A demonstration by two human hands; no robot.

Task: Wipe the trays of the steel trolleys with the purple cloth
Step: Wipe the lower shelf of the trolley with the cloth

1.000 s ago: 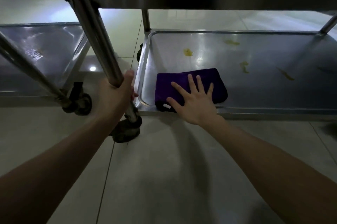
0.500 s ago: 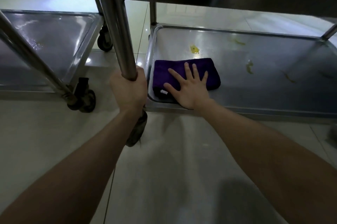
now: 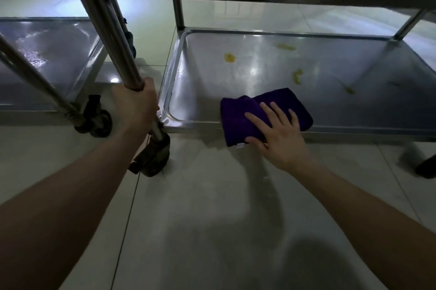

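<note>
The purple cloth (image 3: 238, 115) is pressed under the flat, spread fingers (image 3: 271, 114) of the right hand (image 3: 283, 138), but it could be dragged off the tray (image 3: 207, 87), leaving yellow spots (image 3: 229, 57) beyond the fingers.

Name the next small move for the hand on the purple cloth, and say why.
Probably push the purple cloth away across the lower tray toward the nearest yellow smear. The right hand lies flat on it at the tray's near rim, the smears sit farther in, unwiped, and the left hand grips the trolley post.
</note>
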